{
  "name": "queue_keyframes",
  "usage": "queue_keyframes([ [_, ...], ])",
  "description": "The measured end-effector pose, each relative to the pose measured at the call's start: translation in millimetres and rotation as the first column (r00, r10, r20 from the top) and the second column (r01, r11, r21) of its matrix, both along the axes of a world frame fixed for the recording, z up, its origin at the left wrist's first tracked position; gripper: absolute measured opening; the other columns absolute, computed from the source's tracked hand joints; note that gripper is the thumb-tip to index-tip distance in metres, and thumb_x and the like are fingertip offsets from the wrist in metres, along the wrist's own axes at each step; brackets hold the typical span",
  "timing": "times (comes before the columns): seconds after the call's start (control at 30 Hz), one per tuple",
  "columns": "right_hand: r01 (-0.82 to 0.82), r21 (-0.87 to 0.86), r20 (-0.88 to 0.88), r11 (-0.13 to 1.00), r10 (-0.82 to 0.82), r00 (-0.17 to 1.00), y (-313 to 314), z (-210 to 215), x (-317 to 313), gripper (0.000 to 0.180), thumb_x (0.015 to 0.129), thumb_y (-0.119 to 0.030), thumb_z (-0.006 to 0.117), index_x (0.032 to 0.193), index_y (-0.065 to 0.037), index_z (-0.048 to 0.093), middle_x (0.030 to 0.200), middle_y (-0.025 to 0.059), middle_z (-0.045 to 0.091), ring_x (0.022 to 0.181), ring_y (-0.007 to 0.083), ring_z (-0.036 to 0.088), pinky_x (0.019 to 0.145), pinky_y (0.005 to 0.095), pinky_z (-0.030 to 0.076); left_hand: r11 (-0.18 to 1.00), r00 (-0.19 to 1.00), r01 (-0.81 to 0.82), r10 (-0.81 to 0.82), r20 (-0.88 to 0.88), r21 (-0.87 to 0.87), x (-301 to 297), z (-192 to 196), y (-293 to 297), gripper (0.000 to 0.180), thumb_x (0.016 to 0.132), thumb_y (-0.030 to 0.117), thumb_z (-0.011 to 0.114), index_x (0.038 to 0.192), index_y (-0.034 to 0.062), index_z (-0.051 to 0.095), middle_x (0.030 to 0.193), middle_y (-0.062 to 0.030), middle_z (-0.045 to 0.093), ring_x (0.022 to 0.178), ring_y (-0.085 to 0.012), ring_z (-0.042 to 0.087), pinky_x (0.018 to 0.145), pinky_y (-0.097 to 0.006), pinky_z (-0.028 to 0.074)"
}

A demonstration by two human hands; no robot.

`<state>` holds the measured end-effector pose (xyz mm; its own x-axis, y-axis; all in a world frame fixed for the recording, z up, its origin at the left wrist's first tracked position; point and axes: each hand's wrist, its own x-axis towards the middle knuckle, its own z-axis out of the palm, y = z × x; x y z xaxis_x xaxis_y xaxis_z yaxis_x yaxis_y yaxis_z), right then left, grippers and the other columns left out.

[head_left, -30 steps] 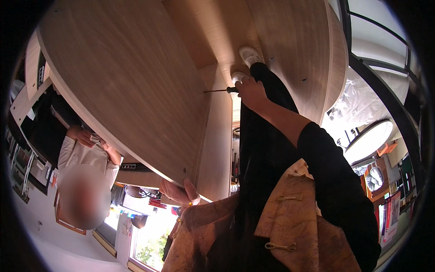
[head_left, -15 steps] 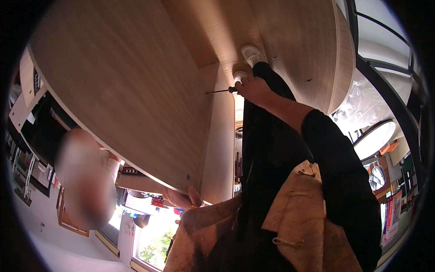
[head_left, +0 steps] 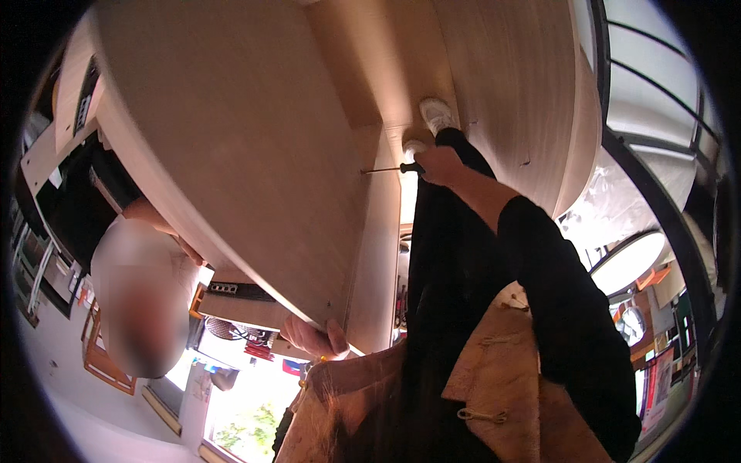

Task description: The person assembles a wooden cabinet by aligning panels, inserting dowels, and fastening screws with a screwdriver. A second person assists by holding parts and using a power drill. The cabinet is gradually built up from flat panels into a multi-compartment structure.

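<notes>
While the big round wooden tabletop (head_left: 255, 154) fills most of the view, tilted on its edge, a wooden support panel (head_left: 378, 255) stands against its underside. Another person (head_left: 131, 278) stands at the far left, beside the rim. The left hand (head_left: 312, 338) curls over the lower edge of the tabletop, fingers wrapped and thumb out, gripping the wood. The right hand (head_left: 438, 163), at the end of a black sleeve, is closed around the dark handle of a thin screwdriver (head_left: 386, 169), whose tip meets the panel's face near the upper joint. A pale shoe (head_left: 436, 116) shows just above that hand.

If the tip sits off-centre in the screw, pushing could make it skid and scratch the wood; should the left grip slacken, the tabletop could shift.

Compared with half a second ago, the screwdriver stays at the same spot, and the other person has moved slightly lower left.
</notes>
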<state>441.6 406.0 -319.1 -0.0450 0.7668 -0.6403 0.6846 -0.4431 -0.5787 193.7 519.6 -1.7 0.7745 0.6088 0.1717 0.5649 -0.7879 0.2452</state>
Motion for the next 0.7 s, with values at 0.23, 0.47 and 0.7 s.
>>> queue_keyframes([
  [0.23,0.196,-0.187,0.283,0.963,-0.138,0.949,-3.3,44.7,32.9,0.021,0.074,-0.018,0.065,0.091,-0.006,0.062,0.09,0.0152,0.064,0.087,0.0353,0.063,0.071,0.0457,0.052,0.943,0.949,-0.282,0.246,-0.199,-0.179,30.8,30.1,4.6,0.027,0.07,0.033,0.056,0.065,0.0083,0.046,0.061,-0.0088,0.042,0.059,-0.0278,0.044,0.063,-0.039,0.03],
  [0.47,0.255,-0.185,0.253,0.949,-0.205,0.946,14.1,177.1,101.1,0.042,0.078,-0.032,0.065,0.106,-0.001,0.059,0.105,0.0203,0.062,0.097,0.0392,0.06,0.085,0.0472,0.047,0.936,0.942,-0.321,0.3,-0.149,-0.145,27.9,36.1,4.0,0.024,0.067,0.031,0.059,0.064,0.0101,0.047,0.063,-0.0075,0.047,0.065,-0.0273,0.049,0.067,-0.04,0.034],
  [0.7,0.404,0.337,0.057,0.85,-0.447,0.893,60.9,316.4,56.4,0.045,0.08,-0.038,0.066,0.097,0.001,0.054,0.082,0.0254,0.059,0.08,0.0445,0.059,0.066,0.0478,0.045,0.902,0.912,-0.4,0.373,-0.173,-0.164,21.6,39.9,0.3,0.027,0.067,0.036,0.062,0.071,0.0102,0.055,0.073,-0.0085,0.059,0.078,-0.0271,0.056,0.076,-0.04,0.035],
])
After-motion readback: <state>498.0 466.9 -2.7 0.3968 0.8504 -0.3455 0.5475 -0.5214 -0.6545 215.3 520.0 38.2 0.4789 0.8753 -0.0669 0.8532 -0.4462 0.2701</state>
